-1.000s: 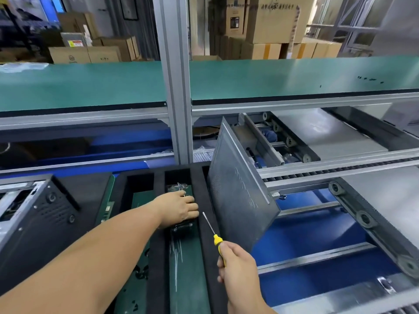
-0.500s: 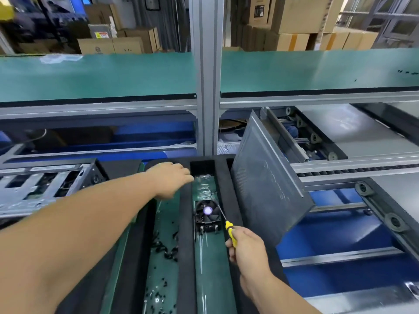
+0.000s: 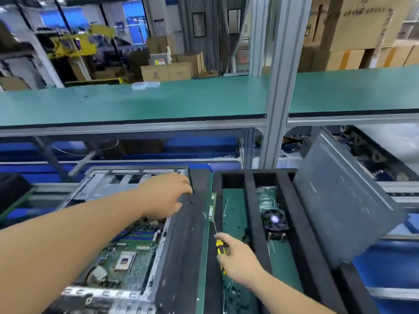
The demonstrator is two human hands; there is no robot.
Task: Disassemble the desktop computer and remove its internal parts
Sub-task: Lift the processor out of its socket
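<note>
The opened desktop case (image 3: 127,184) lies on its side at lower left, with its green motherboard (image 3: 127,257) exposed inside. My left hand (image 3: 165,196) hovers over the case's right wall with loosely curled fingers and nothing in it. A yellow-handled screwdriver (image 3: 218,245) is gripped by my right hand (image 3: 240,259), its thin shaft pointing away over the black foam tray (image 3: 251,214). A cooling fan (image 3: 274,220) and a small bagged part (image 3: 266,196) rest in one tray slot. A memory stick (image 3: 212,207) stands at the tray's left edge.
The grey side panel (image 3: 340,200) leans against the tray's right side. Small screws (image 3: 235,293) lie scattered in the tray's left slot. A green shelf (image 3: 136,103) runs across above, held by an aluminium post (image 3: 278,87). Conveyor rollers sit far right, cardboard boxes behind.
My view has swung left, bringing the open case into sight. My left hand has left the fan in the tray and moved left over the case. My right hand keeps the screwdriver.
</note>
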